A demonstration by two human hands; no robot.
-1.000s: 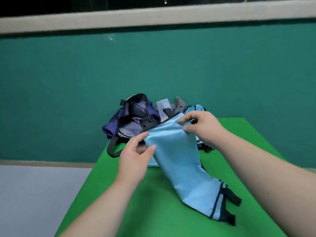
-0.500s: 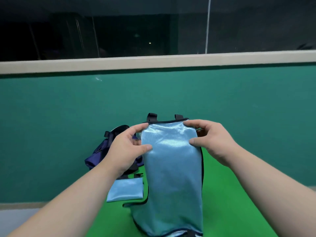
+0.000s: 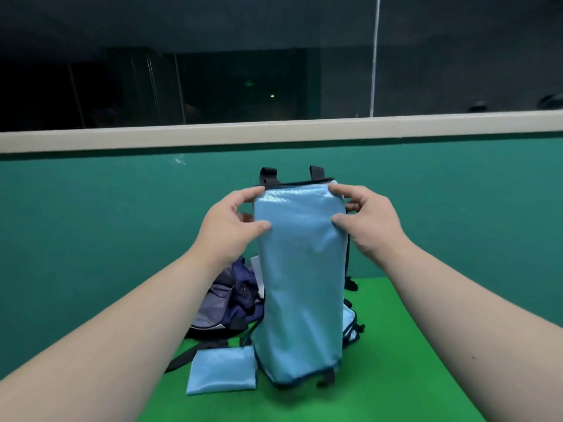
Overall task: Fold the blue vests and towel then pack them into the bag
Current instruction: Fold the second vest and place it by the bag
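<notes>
Vest (image 3: 300, 284) now hanging upright, lifted off table (image 3: 396, 345) since a second ago; both hands raised with it.
- Teal wall (image 3: 91, 223) filling background behind green table.
- Vest hanging full length in front of bag (image 3: 225, 303), black straps poking above top edge; whether hem is touching table, cannot tell.
- Bag lying on table, far left, partly hidden by vest.
- Left hand (image 3: 227, 229) pinching top left corner, thumb in front, fingers behind.
- Right hand (image 3: 368, 220) pinching top right corner the same way.
- Folded blue piece (image 3: 221, 373) lying flat just beside hem.
</notes>
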